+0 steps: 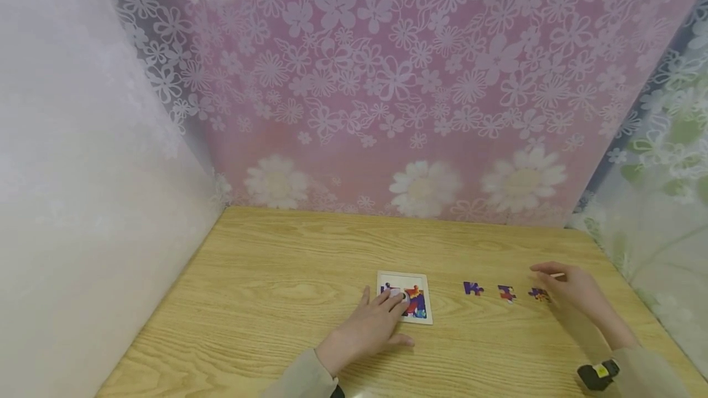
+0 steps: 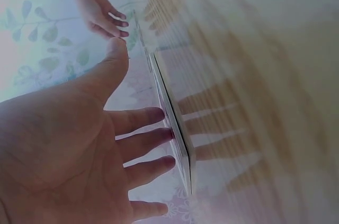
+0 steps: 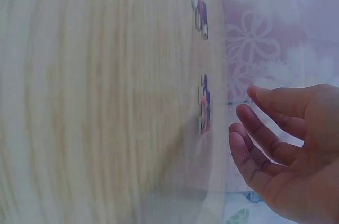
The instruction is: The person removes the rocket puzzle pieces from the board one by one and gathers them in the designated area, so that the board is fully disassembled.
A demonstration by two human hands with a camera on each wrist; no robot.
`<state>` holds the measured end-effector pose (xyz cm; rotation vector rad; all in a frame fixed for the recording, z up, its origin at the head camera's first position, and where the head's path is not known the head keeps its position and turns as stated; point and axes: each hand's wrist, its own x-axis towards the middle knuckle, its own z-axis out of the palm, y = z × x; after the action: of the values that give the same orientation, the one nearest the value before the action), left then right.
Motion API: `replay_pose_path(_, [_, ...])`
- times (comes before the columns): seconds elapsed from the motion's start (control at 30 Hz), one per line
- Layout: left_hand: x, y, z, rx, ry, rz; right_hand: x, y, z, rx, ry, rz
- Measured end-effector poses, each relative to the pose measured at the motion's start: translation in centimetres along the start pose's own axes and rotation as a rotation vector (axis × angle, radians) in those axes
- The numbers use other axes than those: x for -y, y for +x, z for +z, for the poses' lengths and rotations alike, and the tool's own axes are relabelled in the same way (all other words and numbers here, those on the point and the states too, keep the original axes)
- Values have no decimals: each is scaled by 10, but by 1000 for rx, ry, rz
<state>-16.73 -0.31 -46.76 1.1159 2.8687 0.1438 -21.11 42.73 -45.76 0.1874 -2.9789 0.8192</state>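
Observation:
My left hand (image 1: 367, 327) lies over a small white-framed jigsaw puzzle (image 1: 429, 309), its outstretched fingertips touching the picture. Part of that colourful picture is covered by the fingers; a white strip shows at the top. In the left wrist view, the fingers of this hand (image 2: 69, 144) reach straight to the board's face (image 2: 177, 128). Off to the right, my right hand (image 1: 578, 290) hovers beside and above a purple-and-orange puzzle piece (image 1: 538, 294), fingers loosely bent. The right wrist view shows this hand (image 3: 288, 144) holding nothing, apart from the nearest piece (image 3: 205, 105).
Two more loose pieces, a purple one (image 1: 472, 288) and a red-and-purple one (image 1: 506, 293), lie in a row between the puzzle and my right hand. The wood-grain table (image 1: 276, 275) meets a flowered pink curtain (image 1: 343, 109) behind, with pale cloth at both sides.

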Motion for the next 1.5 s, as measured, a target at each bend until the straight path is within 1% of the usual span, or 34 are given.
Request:
replay_pose_path(0.33, [0, 0, 0, -11, -6, 8, 30, 8, -2, -29, -11, -44])
replay_pose_path(0.53, [1, 1, 1, -21, -4, 19, 51, 14, 1, -69, -39, -113])
replay_pose_path(0.67, [0, -3, 1, -15, -3, 15, 67, 17, 5, -76, -23, -151])
replay_pose_path(0.77, [-5, -9, -2, 10, -7, 4, 77, 19, 9, -77, 0, -173])
replay_pose_path(0.9, [-14, -15, -5, 39, -1, -20, 88, 23, 17, -58, 20, -182])
replay_pose_path(1.07, [-21, -18, -2, 43, 61, -29, 107, 29, 28, -10, 57, -210])
replay_pose_path(1.17, [-22, -18, 0, 45, 75, -32, 118, 34, 38, 2, 90, -243])
replay_pose_path(1.33, [-22, -16, 1, 51, 72, -38, 132, 42, 52, -10, 89, -302])
replay_pose_path(1.5, [-22, -16, -1, 59, 61, -33, 147, 46, 63, 33, 102, -310])
